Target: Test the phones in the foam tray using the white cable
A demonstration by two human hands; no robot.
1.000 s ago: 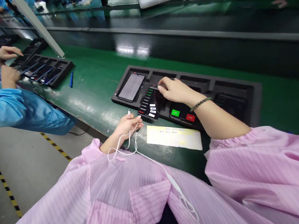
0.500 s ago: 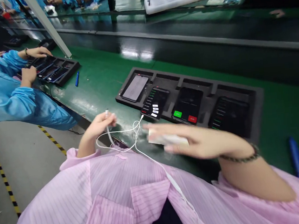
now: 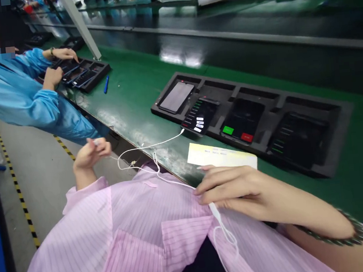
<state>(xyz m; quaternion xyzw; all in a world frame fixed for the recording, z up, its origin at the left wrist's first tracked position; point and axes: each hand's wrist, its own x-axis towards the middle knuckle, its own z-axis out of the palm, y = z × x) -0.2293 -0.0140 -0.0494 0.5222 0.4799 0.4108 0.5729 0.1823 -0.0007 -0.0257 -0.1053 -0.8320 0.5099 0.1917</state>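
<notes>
A white earphone cord (image 3: 166,142) runs from the bottom edge of a phone (image 3: 200,116), loops over the table's front edge and reaches my right hand (image 3: 231,186). My right hand's fingers are closed around this cord, just above its splitter (image 3: 215,212), where it parts into thinner wires. Off the table edge, my left hand (image 3: 91,155) is pinched, a small pale tip at its fingers and a thin white strand trailing from it. Beside my right hand lies a printed white and yellow paper slip (image 3: 221,153). The plugged phone rests tilted on the tray's front rim.
The dark foam tray (image 3: 339,138) also holds a phone with a pale screen (image 3: 177,97), one with green and red buttons (image 3: 244,119) and a dark one (image 3: 300,139). At left, a co-worker in blue sleeves (image 3: 38,111) handles phones in another tray. A blue pen (image 3: 106,84) lies between.
My right hand has let the paper slip down on the table and taken hold of the earphone cord. My left hand has drawn back leftward, away from the table. The view has shifted slightly.
</notes>
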